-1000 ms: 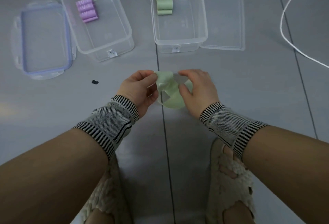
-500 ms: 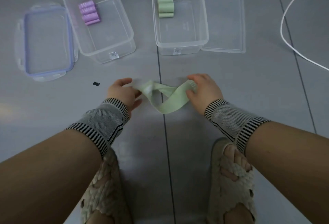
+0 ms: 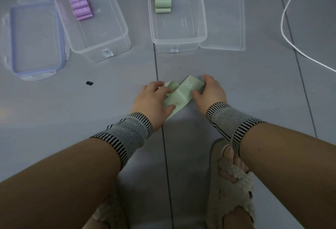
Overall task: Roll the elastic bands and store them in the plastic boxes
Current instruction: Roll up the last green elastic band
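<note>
On the bench before you, your left hand presses flat on the green elastic band, fingers straight. Your right hand pinches its right end, marked 30. Beyond, left box holds purple rolls; right box holds green rolls.

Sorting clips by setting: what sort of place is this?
Probably a plain indoor workroom, hard to say more. The person works over a grey surface with seams, slippered feet showing below, two clear plastic boxes holding rolled bands, and a white cable.
</note>
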Available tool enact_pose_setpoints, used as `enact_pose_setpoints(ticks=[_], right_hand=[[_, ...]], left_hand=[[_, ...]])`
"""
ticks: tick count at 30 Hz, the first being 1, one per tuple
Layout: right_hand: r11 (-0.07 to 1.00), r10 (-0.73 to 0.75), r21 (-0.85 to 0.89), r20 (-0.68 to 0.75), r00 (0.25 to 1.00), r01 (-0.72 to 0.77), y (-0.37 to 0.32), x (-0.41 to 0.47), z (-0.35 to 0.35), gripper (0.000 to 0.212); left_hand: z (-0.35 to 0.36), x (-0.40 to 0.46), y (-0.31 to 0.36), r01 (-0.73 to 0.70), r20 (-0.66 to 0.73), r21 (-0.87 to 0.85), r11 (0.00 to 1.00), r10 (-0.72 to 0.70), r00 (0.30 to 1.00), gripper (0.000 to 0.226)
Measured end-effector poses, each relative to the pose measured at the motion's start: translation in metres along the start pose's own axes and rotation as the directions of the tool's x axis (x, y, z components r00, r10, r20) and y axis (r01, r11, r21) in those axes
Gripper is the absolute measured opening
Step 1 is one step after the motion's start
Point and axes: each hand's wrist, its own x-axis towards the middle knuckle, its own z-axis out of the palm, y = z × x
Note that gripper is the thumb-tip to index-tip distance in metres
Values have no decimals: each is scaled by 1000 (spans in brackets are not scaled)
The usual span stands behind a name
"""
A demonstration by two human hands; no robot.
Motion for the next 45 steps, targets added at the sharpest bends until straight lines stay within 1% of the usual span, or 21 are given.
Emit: enact_pose_setpoints(ticks=[4,7,9,12,14,16,19,20,21,23,24,25,26,28,30,31,33,35,36,41,45], right_hand=[[997,-3,-80,12,1000,4,2,4,0,59],[997,10,-82,22,1000,-9,-3,6,1,47],[1000,3,-14,18,1000,-3,-8,5,-1,31],[976,35,215,-51,998,-23,-16,4,-9,19],[936,103,350,-144,984,-47,-16,5,-18,13],[890,231,444,-245,942,-103,-13,10,-28,7],[847,432,466,-317,844,-258,-3,17,-38,16],[837,477,447,-314,821,-315,-1,17,-39,19],[834,501,419,-306,809,-358,2,16,-38,20],[847,502,352,-283,817,-398,6,15,-35,22],[853,496,325,-268,826,-408,8,15,-34,22],[854,497,309,-248,831,-418,9,14,-33,22],[854,500,295,-233,834,-429,10,14,-34,23],[870,482,238,-219,848,-433,11,16,-35,28],[911,411,101,-189,892,-399,7,13,-33,39],[942,334,27,-171,927,-334,4,9,-31,45],[986,93,-118,-163,982,-113,-5,2,-23,47],[969,-110,-233,-119,987,80,-14,-3,-13,46],[955,-168,-258,-78,983,143,-18,-5,-8,47],[967,-235,-75,90,968,241,-36,-13,6,54],[950,-251,-150,160,955,275,-35,-15,10,45]], left_hand=[[6,0,-6,2,80,199,980,-18,997,49],[5,2,-9,28,95,211,977,-49,994,46],[5,3,-9,33,105,220,975,-57,993,48],[3,5,-13,93,112,240,966,-123,986,51],[0,5,-15,147,96,192,970,-167,981,46],[-5,6,-18,201,44,88,976,-205,978,36],[-12,9,-20,278,-28,-134,951,-284,959,15],[-14,11,-20,323,-27,-276,905,-344,939,8],[-17,13,-19,369,12,-463,806,-410,912,6],[-25,16,-14,413,166,-794,446,-495,853,17],[-29,17,-13,409,239,-872,270,-494,836,19],[-34,18,-13,405,280,-898,174,-485,829,20],[-37,19,-15,404,292,-904,144,-482,826,21],[-40,20,-19,400,275,-901,166,-496,824,21],[-38,20,-23,411,257,-887,209,-516,817,20],[-36,20,-24,424,260,-878,221,-523,812,20],[-32,19,-26,447,259,-857,257,-536,803,19],[-28,20,-27,462,248,-834,303,-541,804,17],[-28,20,-26,465,242,-822,329,-537,808,16],[-26,20,-28,472,205,-750,463,-517,831,22],[-21,19,-25,435,91,-666,607,-512,854,15]])
